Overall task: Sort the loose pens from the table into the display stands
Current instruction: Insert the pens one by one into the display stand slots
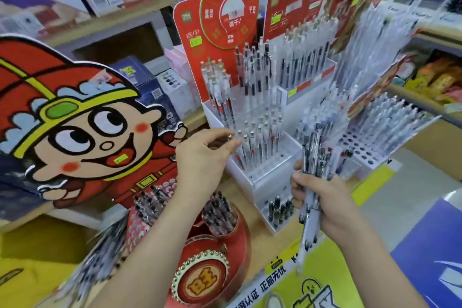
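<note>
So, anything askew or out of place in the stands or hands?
Nothing spilled or damaged. The upper left pens in the white stand lean at mixed angles. The bundle of pens in the right hand is uneven, ends poking out below. The left hand pinches a pen at the stand.

Right grip (322,197) holds pen bundle (315,155); left grip (203,157) pinches pen (229,136) at white stand (250,179) front row.

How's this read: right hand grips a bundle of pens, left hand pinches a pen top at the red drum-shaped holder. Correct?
Not quite. The left hand pinches a pen top at the white tiered stand, not at the red drum-shaped holder, which sits lower, by the forearm. The head view shows it. The right hand does grip the bundle of pens.
</note>
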Available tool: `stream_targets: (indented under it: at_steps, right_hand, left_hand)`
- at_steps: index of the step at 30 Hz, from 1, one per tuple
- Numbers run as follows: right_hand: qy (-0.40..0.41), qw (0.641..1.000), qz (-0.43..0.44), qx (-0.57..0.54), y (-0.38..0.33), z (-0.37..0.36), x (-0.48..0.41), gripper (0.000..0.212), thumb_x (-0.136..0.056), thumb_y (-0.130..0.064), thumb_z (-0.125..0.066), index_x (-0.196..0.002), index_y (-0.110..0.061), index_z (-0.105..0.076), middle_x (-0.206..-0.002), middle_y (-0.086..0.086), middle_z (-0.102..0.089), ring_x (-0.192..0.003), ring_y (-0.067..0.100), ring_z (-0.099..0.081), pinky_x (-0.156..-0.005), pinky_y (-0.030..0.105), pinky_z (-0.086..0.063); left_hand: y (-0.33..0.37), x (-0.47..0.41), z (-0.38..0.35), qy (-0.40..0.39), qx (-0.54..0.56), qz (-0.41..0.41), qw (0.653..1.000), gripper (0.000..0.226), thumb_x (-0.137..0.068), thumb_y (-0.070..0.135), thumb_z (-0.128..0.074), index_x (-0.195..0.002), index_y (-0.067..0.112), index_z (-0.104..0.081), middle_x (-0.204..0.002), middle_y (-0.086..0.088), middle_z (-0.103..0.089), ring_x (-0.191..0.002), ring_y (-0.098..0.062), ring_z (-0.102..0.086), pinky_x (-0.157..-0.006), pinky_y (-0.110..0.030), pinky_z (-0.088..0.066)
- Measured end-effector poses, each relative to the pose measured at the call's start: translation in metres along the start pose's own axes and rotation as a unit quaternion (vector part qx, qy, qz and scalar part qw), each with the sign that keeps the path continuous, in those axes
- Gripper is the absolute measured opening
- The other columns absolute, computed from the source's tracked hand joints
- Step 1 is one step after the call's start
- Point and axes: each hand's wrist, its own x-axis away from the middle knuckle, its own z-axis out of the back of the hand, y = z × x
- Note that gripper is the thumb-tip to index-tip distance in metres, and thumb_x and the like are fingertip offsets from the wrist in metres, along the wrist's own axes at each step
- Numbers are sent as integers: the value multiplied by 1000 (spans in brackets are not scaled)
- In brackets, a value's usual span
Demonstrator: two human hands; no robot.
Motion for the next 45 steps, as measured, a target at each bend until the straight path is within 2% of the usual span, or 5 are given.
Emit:
stream_targets:
  at_steps: [21, 28, 36, 42, 45]
  right_hand:
    - [-38, 998, -41, 15, 0, 3, -16, 25, -74, -11, -68, -95, -7, -55, -65, 11, -48, -52, 21, -44, -47, 30, -39]
    - [-20, 996, -79, 27, 3, -4, -21, 17, -91, -7, -59, -106, -3, -66, -71, 6, -56, -49, 18, -46, -44, 28, -42]
    - [-41, 992, -120, 7, 9, -10, -24, 21, -93, -6, -56, -112, -2, -64, -70, 6, -53, -48, 16, -45, -42, 26, -40]
    - [-111, 983, -139, -36, 11, -15, -22, 41, -76, -8, -59, -116, -6, -66, -68, 7, -55, -46, 14, -43, -42, 23, -39]
    - [-154, 980, -129, -16, 7, -17, -19, 29, -67, -12, -66, -94, -2, -70, -70, 10, -57, -44, 14, -44, -42, 22, -38]
  left_hand:
    - [-17, 5, -18, 3, -79, -95, 992, 9, -75, 16, -80, -84, 17, -77, -78, 19, -64, -77, 2, -61, -71, -9, -46]
    - [-33, 4, -31, -42, -173, -149, 973, 10, -87, 20, -70, -90, 14, -77, -82, 2, -71, -78, -12, -64, -74, -28, -50]
    - [-24, 2, -37, -11, -184, -96, 978, 17, -82, 33, -73, -78, 16, -69, -69, 5, -65, -66, -14, -61, -64, -36, -53]
    - [-22, 4, -36, -26, -210, -86, 974, 20, -86, 36, -69, -95, 18, -65, -75, 1, -67, -69, -22, -63, -64, -39, -53]
    - [-23, 6, -34, -51, -169, -34, 984, 18, -86, 38, -69, -95, 23, -63, -72, 6, -64, -67, -13, -61, -63, -31, -50]
